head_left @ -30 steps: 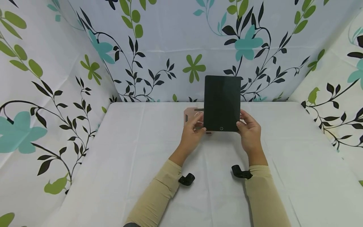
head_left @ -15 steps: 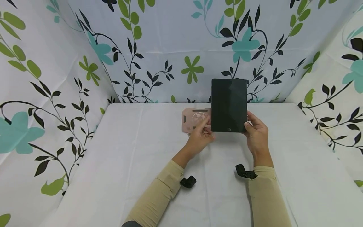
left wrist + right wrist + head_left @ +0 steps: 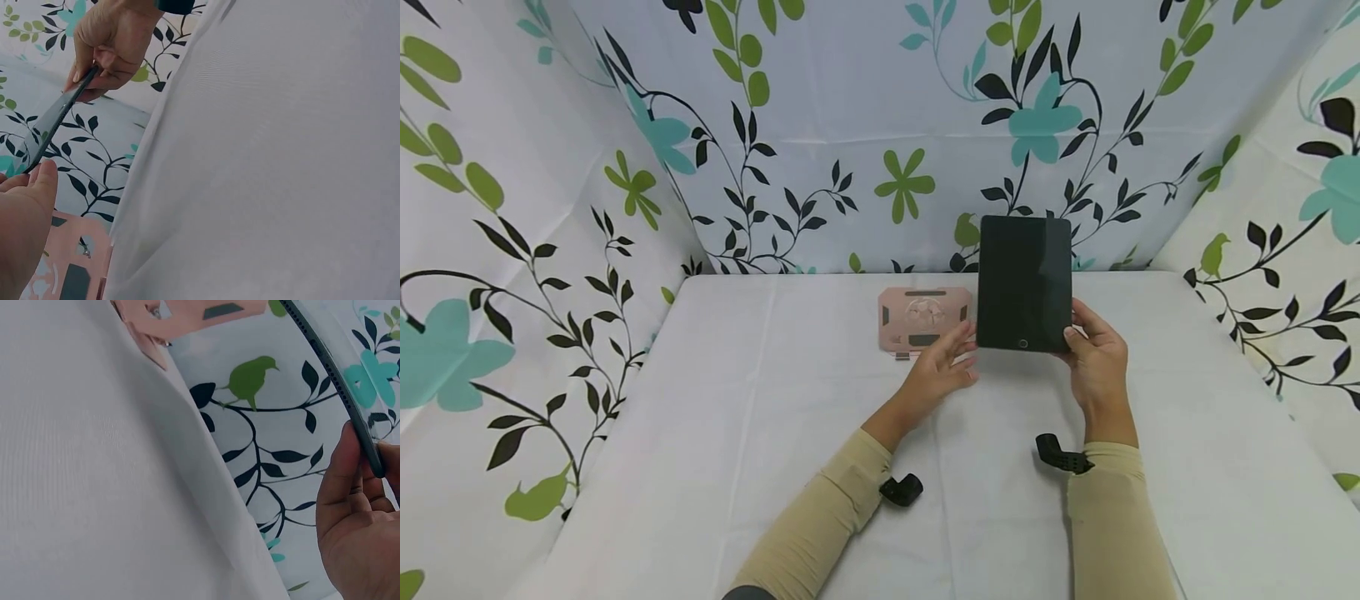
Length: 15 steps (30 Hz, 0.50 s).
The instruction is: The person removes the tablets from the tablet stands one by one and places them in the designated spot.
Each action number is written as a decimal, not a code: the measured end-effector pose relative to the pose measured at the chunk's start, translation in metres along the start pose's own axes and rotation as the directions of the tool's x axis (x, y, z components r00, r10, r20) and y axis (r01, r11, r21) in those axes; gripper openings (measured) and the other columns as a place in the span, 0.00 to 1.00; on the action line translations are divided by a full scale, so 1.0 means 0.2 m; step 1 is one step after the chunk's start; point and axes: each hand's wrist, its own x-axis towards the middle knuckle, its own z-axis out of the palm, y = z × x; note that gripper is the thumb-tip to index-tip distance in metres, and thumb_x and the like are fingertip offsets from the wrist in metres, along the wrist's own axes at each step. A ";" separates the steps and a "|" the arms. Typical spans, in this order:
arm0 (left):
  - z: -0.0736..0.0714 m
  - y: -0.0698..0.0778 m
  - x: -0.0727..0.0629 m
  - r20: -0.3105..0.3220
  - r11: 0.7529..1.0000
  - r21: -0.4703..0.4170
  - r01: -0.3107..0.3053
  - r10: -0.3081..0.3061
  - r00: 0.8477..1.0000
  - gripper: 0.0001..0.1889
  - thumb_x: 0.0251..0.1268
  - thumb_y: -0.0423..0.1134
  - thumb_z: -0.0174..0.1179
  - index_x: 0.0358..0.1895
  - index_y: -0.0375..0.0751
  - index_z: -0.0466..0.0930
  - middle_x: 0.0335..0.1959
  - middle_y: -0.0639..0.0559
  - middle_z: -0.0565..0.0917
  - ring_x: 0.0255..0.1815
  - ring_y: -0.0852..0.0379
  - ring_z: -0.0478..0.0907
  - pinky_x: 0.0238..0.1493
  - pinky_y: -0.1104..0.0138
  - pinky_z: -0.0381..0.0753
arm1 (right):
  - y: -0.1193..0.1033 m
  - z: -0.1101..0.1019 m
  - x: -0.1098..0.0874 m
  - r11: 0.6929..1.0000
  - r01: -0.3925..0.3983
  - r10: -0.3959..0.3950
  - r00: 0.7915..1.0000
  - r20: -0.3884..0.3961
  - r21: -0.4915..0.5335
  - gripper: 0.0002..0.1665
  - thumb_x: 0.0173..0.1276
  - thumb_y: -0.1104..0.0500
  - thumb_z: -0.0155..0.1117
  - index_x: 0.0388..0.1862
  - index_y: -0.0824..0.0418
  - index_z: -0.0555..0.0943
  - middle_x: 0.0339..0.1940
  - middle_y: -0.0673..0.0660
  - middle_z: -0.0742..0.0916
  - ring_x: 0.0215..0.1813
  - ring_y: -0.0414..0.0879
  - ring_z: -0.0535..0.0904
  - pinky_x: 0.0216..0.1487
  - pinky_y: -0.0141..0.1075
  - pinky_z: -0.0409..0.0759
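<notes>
A black tablet with a dark screen is held upright above the table's far middle. My right hand grips its lower right corner, thumb on the front; the right wrist view shows the tablet's thin edge in that hand. My left hand lies at the tablet's lower left corner with fingers straight and relaxed, fingertips at or just off the edge. In the left wrist view its thumb sits by the tablet's end. A pink flat stand lies on the table left of the tablet.
The table has a white cloth and is walled on three sides by floral curtains. Black wrist mounts hang under both sleeves. The pink stand is also in the right wrist view.
The tablet has moved right with my right hand, uncovering the pink stand. My left hand has loosened from the tablet's left edge and its fingers have straightened.
</notes>
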 end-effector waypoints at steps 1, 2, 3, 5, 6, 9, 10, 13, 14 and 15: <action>0.00 -0.01 0.00 0.007 1.000 -0.014 0.000 0.000 1.000 0.43 0.72 0.22 0.54 0.86 0.32 0.42 0.87 0.42 0.52 0.85 0.40 0.55 0.83 0.50 0.60 | 0.00 -0.01 0.00 1.000 -0.006 0.006 1.000 -0.008 -0.007 0.27 0.78 0.77 0.53 0.73 0.68 0.77 0.50 0.55 0.81 0.44 0.41 0.88 0.42 0.31 0.90; 0.01 -0.02 0.00 0.012 1.000 -0.022 -0.001 0.001 1.000 0.43 0.73 0.22 0.54 0.86 0.31 0.42 0.88 0.41 0.51 0.85 0.40 0.54 0.83 0.51 0.60 | 0.00 -0.02 0.01 1.000 -0.012 0.012 1.000 -0.013 -0.015 0.28 0.78 0.77 0.53 0.73 0.68 0.77 0.50 0.55 0.81 0.45 0.41 0.88 0.41 0.31 0.90; 0.01 -0.03 0.00 0.018 0.999 -0.035 0.001 0.000 1.000 0.42 0.74 0.22 0.53 0.86 0.31 0.42 0.88 0.40 0.50 0.86 0.39 0.53 0.83 0.52 0.60 | 0.01 -0.03 0.01 1.000 -0.020 0.020 1.000 -0.016 -0.023 0.28 0.78 0.77 0.53 0.73 0.67 0.77 0.50 0.54 0.81 0.45 0.41 0.88 0.41 0.31 0.90; 0.01 -0.04 0.01 0.026 0.998 -0.061 0.007 -0.006 1.000 0.42 0.74 0.21 0.52 0.86 0.31 0.41 0.88 0.40 0.49 0.86 0.39 0.52 0.84 0.52 0.59 | 0.01 -0.04 0.01 0.999 -0.037 0.036 0.999 -0.021 -0.035 0.28 0.77 0.77 0.53 0.73 0.67 0.78 0.49 0.54 0.80 0.44 0.41 0.87 0.41 0.31 0.89; 0.01 -0.05 0.01 0.032 0.997 -0.076 0.012 -0.010 0.999 0.42 0.75 0.21 0.51 0.86 0.31 0.40 0.88 0.40 0.48 0.87 0.39 0.51 0.84 0.52 0.58 | 0.01 -0.05 0.01 0.998 -0.044 0.043 0.999 -0.025 -0.040 0.28 0.77 0.77 0.54 0.72 0.67 0.78 0.48 0.54 0.81 0.44 0.41 0.87 0.40 0.30 0.89; 0.01 -0.08 0.02 0.048 0.992 -0.121 0.032 -0.026 0.998 0.41 0.75 0.20 0.49 0.85 0.30 0.40 0.88 0.39 0.47 0.87 0.40 0.48 0.85 0.52 0.56 | 0.01 -0.08 0.01 0.997 -0.067 0.066 0.998 -0.020 -0.046 0.28 0.77 0.77 0.53 0.72 0.67 0.78 0.47 0.53 0.81 0.44 0.40 0.86 0.40 0.30 0.88; 0.01 -0.09 0.02 0.051 0.990 -0.136 0.039 -0.033 0.998 0.41 0.76 0.20 0.48 0.85 0.31 0.39 0.88 0.39 0.46 0.88 0.40 0.47 0.85 0.52 0.55 | 0.01 -0.08 0.01 0.996 -0.074 0.074 0.997 -0.020 -0.044 0.28 0.77 0.78 0.53 0.72 0.67 0.78 0.47 0.53 0.81 0.43 0.40 0.86 0.40 0.30 0.88; 0.02 -0.11 0.03 0.060 0.983 -0.172 0.064 -0.055 0.997 0.40 0.76 0.20 0.47 0.85 0.31 0.39 0.88 0.38 0.46 0.88 0.40 0.46 0.85 0.52 0.54 | 0.01 -0.10 0.01 0.994 -0.098 0.098 0.995 -0.021 -0.040 0.28 0.77 0.78 0.53 0.73 0.67 0.77 0.46 0.52 0.81 0.43 0.40 0.86 0.40 0.30 0.88; 0.02 -0.12 0.03 0.062 0.980 -0.187 0.073 -0.063 0.996 0.39 0.77 0.20 0.46 0.85 0.30 0.39 0.88 0.38 0.46 0.88 0.40 0.46 0.85 0.52 0.53 | 0.01 -0.11 0.01 0.993 -0.107 0.106 0.994 -0.028 -0.043 0.28 0.77 0.77 0.53 0.73 0.67 0.78 0.46 0.52 0.82 0.43 0.39 0.85 0.39 0.29 0.87; 0.02 -0.13 0.03 0.063 0.975 -0.204 0.084 -0.072 0.995 0.39 0.77 0.20 0.45 0.85 0.30 0.38 0.88 0.38 0.45 0.88 0.40 0.45 0.86 0.52 0.52 | 0.01 -0.12 0.01 0.992 -0.116 0.115 0.993 -0.036 -0.051 0.28 0.77 0.77 0.53 0.73 0.67 0.78 0.45 0.51 0.82 0.42 0.39 0.85 0.38 0.29 0.87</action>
